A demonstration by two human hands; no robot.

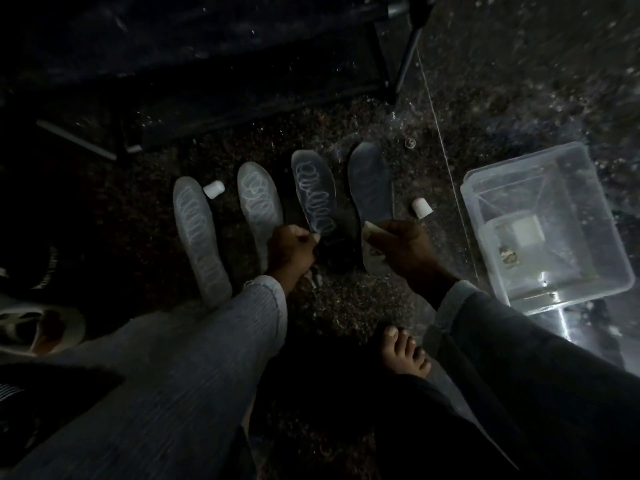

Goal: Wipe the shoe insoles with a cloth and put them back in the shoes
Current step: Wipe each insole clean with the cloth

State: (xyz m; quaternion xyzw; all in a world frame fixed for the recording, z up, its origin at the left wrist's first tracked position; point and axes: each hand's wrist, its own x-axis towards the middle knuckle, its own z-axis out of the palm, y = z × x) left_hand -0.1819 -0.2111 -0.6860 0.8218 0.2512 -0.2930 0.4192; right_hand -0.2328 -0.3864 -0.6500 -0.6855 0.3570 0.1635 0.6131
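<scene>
Four insoles lie side by side on the speckled floor point(346, 306): first point(201, 237), second point(258, 199), third point(313, 192), fourth point(370, 188). Left hand point(291, 251) pinches the third's heel; right hand point(405, 247) pinches a pale cloth point(372, 227) over the fourth. Clear plastic tub point(547, 223) near, rightward.

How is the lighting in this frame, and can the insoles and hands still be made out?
Head view: very dim, corners near black; the four insoles show pale, three with squiggles readable; glare streaks the clear tub; what the left hand grips is lost in shadow.

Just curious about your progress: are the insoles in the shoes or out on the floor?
Out. Four insoles lie side by side, flat on the speckled floor. No shoe holds any.
</scene>
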